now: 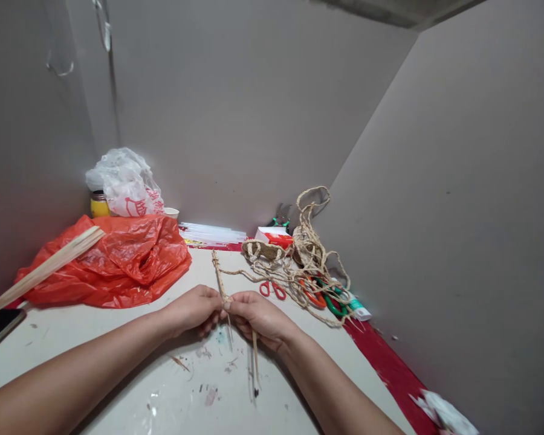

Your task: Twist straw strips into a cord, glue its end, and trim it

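Near the middle of the white board, my left hand (pixel 198 309) and my right hand (pixel 259 315) meet, both pinching a thin tan braided cord (pixel 219 273). The cord's upper part runs away from me, and a thinner strand branches right toward a tangled heap of braided rope (pixel 310 251). Loose strand ends hang below my fingers, one of them (pixel 255 356) under my right hand with a dark tip. Red-handled scissors (pixel 272 290) lie just beyond my right hand.
An orange-red plastic bag (pixel 118 263) with pale fibre strips (pixel 49 269) lies at the left, near a phone (pixel 0 329). Behind are a yellow jar (pixel 100 204), white sticks (pixel 213 234) and pliers (pixel 281 217). Green handles (pixel 335 305) show at the right. Grey walls enclose the board.
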`<state>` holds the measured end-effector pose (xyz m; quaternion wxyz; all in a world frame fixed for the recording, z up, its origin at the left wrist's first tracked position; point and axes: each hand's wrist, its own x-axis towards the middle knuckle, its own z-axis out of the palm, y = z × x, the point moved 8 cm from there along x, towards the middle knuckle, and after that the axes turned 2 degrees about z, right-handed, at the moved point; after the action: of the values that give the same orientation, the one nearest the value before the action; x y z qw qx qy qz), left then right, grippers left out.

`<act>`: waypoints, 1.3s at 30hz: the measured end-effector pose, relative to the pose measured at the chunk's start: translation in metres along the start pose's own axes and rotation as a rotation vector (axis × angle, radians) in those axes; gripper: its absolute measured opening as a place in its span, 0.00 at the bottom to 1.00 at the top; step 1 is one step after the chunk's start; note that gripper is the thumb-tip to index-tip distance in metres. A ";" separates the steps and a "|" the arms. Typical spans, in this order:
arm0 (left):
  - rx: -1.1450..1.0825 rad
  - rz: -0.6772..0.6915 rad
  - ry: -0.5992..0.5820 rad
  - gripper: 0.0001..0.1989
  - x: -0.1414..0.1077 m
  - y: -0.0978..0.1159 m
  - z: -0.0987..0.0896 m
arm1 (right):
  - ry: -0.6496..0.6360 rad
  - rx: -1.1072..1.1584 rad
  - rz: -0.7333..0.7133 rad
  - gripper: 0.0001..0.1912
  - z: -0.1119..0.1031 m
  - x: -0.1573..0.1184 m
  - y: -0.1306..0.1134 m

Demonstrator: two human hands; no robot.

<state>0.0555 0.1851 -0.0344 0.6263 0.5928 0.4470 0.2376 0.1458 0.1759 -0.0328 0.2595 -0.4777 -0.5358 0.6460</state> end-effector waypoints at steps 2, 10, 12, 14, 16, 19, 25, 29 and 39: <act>0.095 0.024 0.030 0.08 -0.001 0.004 -0.004 | 0.041 -0.088 -0.023 0.12 -0.004 0.000 -0.001; 0.086 -0.044 -0.002 0.08 -0.001 -0.002 -0.005 | 0.236 -0.520 -0.192 0.10 -0.007 -0.005 -0.015; 0.054 -0.053 -0.029 0.09 -0.001 -0.003 -0.003 | 0.277 -0.698 -0.238 0.11 -0.004 -0.010 -0.023; 0.009 -0.065 -0.046 0.08 -0.001 -0.004 -0.001 | 0.301 -0.856 -0.244 0.12 -0.001 -0.013 -0.028; -0.027 -0.076 -0.039 0.08 -0.001 -0.005 -0.001 | 0.298 -0.928 -0.234 0.12 0.000 -0.014 -0.028; -0.039 -0.081 0.011 0.08 -0.001 -0.005 -0.002 | 0.261 -0.951 -0.246 0.12 -0.001 -0.014 -0.026; -0.060 -0.079 0.074 0.06 -0.001 -0.006 -0.004 | 0.246 -0.935 -0.168 0.11 -0.015 -0.015 -0.022; -0.072 -0.060 0.077 0.05 -0.001 -0.005 -0.005 | 0.202 -0.839 -0.151 0.11 -0.008 -0.016 -0.022; -0.206 -0.018 -0.032 0.08 -0.004 0.000 0.003 | 0.330 -1.107 -0.193 0.13 0.015 -0.028 -0.032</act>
<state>0.0564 0.1807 -0.0334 0.6930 0.5250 0.4156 0.2672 0.1378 0.1550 0.0063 0.1092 -0.5856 -0.7870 0.1605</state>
